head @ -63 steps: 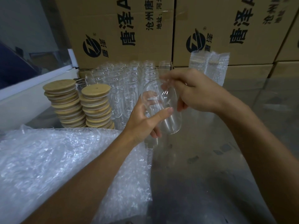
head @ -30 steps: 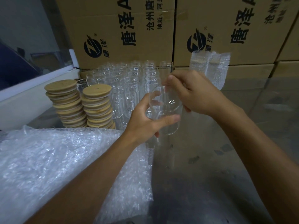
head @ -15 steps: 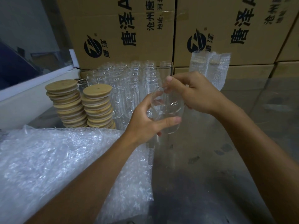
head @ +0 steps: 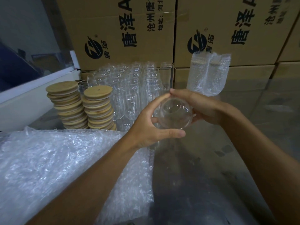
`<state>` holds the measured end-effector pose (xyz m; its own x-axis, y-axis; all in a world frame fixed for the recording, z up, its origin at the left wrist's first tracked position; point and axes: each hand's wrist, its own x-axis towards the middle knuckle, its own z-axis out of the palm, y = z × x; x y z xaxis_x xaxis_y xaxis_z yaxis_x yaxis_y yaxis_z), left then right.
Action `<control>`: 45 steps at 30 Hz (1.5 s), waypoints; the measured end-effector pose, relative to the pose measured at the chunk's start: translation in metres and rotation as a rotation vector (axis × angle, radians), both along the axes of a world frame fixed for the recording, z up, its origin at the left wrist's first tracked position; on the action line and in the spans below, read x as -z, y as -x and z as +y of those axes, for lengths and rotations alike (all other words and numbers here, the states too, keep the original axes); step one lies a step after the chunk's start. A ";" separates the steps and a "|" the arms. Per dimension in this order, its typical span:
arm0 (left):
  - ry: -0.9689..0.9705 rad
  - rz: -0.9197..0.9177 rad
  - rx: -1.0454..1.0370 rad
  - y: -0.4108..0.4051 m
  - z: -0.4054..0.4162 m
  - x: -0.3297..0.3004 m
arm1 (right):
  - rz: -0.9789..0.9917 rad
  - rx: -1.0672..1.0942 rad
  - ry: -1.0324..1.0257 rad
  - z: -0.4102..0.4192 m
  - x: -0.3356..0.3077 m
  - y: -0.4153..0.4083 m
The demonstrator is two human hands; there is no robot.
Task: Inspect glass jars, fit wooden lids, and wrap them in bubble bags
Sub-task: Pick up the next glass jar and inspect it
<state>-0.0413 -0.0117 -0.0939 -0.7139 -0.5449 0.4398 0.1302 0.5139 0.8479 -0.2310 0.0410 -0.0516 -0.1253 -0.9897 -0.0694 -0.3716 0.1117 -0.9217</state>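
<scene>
A clear glass jar (head: 175, 113) is held in mid-air between both hands, tipped so its round open mouth faces me. My left hand (head: 151, 127) grips it from the left and below, thumb along the near rim. My right hand (head: 196, 106) holds it from the right and behind, fingertips on the top rim. Two stacks of round wooden lids (head: 82, 104) stand on the table at the left. A pile of bubble bags (head: 53, 168) lies in the near left, under my left forearm.
Rows of empty glass jars (head: 133, 88) stand behind the hands. Two wrapped jars in bubble bags (head: 209, 73) lean on printed cardboard boxes (head: 227, 30) at the back. A white ledge (head: 32, 90) runs along the left. Grey tabletop (head: 219, 168) extends to the right.
The jar has been turned from nearly upright to mouth towards me. Both hands have shifted their hold around it and stayed at the same spot.
</scene>
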 end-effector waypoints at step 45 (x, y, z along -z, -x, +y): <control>-0.322 -0.272 0.099 0.004 -0.004 0.006 | -0.781 0.319 0.369 0.002 0.059 -0.047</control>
<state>-0.0451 -0.0153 -0.0995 -0.8363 -0.5462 0.0474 -0.0846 0.2141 0.9731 -0.1838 0.0428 -0.1109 -0.4466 -0.8924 0.0644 0.3691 -0.2493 -0.8953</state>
